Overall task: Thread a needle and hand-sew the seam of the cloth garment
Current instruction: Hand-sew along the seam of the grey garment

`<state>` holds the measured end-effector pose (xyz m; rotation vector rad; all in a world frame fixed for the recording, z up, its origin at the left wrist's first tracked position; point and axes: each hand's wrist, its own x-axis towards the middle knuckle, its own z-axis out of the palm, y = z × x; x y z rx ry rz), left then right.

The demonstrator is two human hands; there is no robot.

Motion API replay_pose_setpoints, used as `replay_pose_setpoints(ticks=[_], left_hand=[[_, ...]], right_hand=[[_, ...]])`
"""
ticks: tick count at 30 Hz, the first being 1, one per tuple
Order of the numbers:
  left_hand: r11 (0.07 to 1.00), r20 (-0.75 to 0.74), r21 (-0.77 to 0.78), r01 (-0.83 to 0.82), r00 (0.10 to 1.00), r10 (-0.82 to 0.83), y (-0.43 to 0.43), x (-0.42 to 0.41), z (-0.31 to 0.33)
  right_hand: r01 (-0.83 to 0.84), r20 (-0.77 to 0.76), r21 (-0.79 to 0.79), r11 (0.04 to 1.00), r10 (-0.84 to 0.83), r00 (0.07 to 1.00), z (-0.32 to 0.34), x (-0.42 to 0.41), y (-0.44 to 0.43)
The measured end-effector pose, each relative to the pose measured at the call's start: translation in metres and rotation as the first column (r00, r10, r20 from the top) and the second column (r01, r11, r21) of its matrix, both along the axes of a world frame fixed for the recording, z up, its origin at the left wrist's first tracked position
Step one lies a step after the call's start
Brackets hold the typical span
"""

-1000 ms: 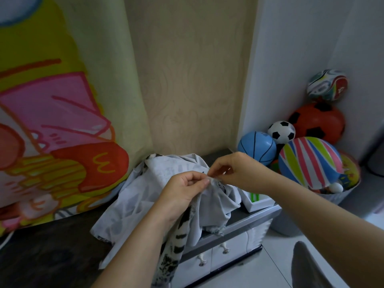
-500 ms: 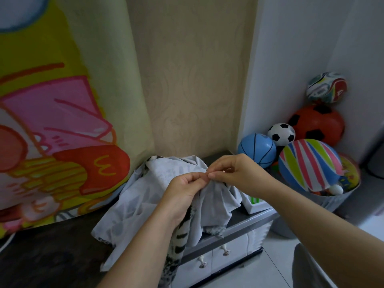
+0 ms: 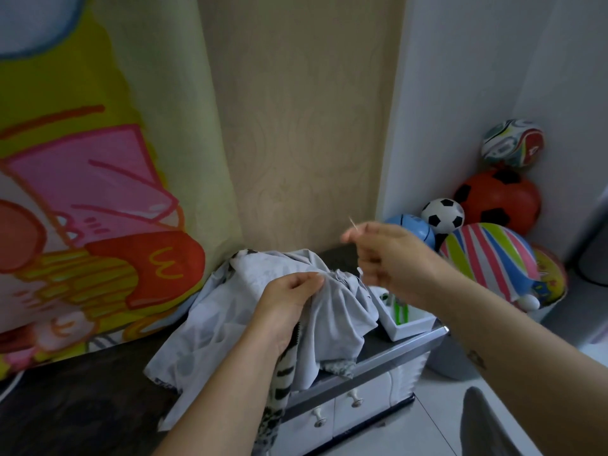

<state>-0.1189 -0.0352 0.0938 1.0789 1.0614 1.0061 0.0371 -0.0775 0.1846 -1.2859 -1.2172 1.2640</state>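
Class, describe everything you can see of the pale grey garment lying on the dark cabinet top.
The garment is pale grey, thin and soft-looking, crumpled in a heap on the dark cabinet top, with one part hanging over the front edge. A black-and-white patterned section dangles below. The left hand pinches a gathered fold near its top. The right hand, pinching a needle, is up and to its right.

Left forearm enters at 6 o'clock, runs toward 1 o'clock. Left hand back up, fingers curled, thumb and forefinger pinching fold of garment. Right forearm enters at 4 o'clock, runs toward 10 o'clock. Right hand raised at 2 o'clock of left hand, apart from it. Its fingertips pinch needle, which points toward 11 o'clock; remaining fingers curled.
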Motion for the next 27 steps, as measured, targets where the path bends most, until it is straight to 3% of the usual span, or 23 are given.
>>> replay_pose_setpoints(ticks=[2, 3, 6, 9, 12, 15, 16, 18, 20, 22, 23, 24, 26, 27], left_hand=[[1.000, -0.017, 0.016, 0.017, 1.000, -0.017, 0.000, -0.001, -0.002], [0.999, -0.023, 0.025, 0.029, 0.999, -0.028, 0.000, -0.001, -0.003], [0.997, -0.049, 0.045, 0.058, 0.997, -0.055, 0.000, 0.000, -0.003], [0.998, -0.057, 0.037, 0.050, 0.997, -0.047, 0.002, 0.000, -0.005], [1.000, -0.040, 0.014, 0.010, 0.999, -0.010, 0.004, -0.002, -0.006], [1.000, -0.031, 0.010, -0.011, 0.999, 0.012, 0.006, -0.002, -0.005], [1.000, -0.032, 0.016, -0.014, 0.999, 0.014, 0.006, -0.001, -0.005], [1.000, -0.040, 0.016, -0.022, 0.999, 0.023, 0.006, 0.001, -0.006], [1.000, -0.029, 0.009, -0.028, 0.999, 0.028, 0.007, 0.001, -0.006], [1.000, -0.026, 0.007, -0.011, 1.000, 0.011, 0.008, 0.001, -0.005], [1.000, -0.029, 0.011, -0.011, 1.000, 0.011, 0.008, 0.001, -0.004], [1.000, -0.029, 0.020, -0.012, 0.999, 0.012, 0.008, 0.000, -0.004], [0.999, -0.044, 0.045, -0.010, 0.999, 0.012, 0.009, -0.001, -0.006], [0.998, -0.052, 0.058, -0.004, 0.999, 0.007, 0.008, -0.001, -0.007]], right_hand=[[-0.023, 0.484, 0.052, 0.998, -0.005, 0.875, -0.014, 0.000, -0.002], [-0.047, 0.620, 0.091, 0.995, -0.019, 0.785, -0.021, -0.001, -0.001], [-0.083, 0.790, 0.120, 0.989, -0.044, 0.612, -0.036, -0.006, -0.001], [-0.056, 0.794, 0.157, 0.986, -0.092, 0.601, -0.040, -0.007, 0.003], [-0.021, 0.588, 0.259, 0.966, -0.140, 0.797, -0.030, -0.005, 0.004], [0.096, 0.128, 0.301, 0.949, -0.139, 0.982, -0.012, -0.007, -0.001], [0.099, -0.073, 0.281, 0.955, -0.082, 0.994, -0.007, -0.008, -0.001], [-0.001, -0.444, 0.175, 0.985, 0.080, 0.893, 0.001, -0.009, -0.002], [-0.279, -0.506, -0.001, 0.960, 0.240, 0.828, 0.004, -0.003, -0.002], [-0.562, -0.305, -0.230, 0.794, 0.490, 0.817, 0.001, 0.007, -0.004], [-0.597, -0.101, -0.346, 0.724, 0.604, 0.790, -0.002, 0.011, -0.005], [-0.543, 0.144, -0.446, 0.712, 0.655, 0.741, -0.007, 0.012, -0.006], [-0.304, 0.504, -0.455, 0.837, 0.524, 0.687, -0.018, 0.011, -0.003], [-0.196, 0.573, -0.368, 0.909, 0.387, 0.722, -0.024, 0.010, -0.001]])
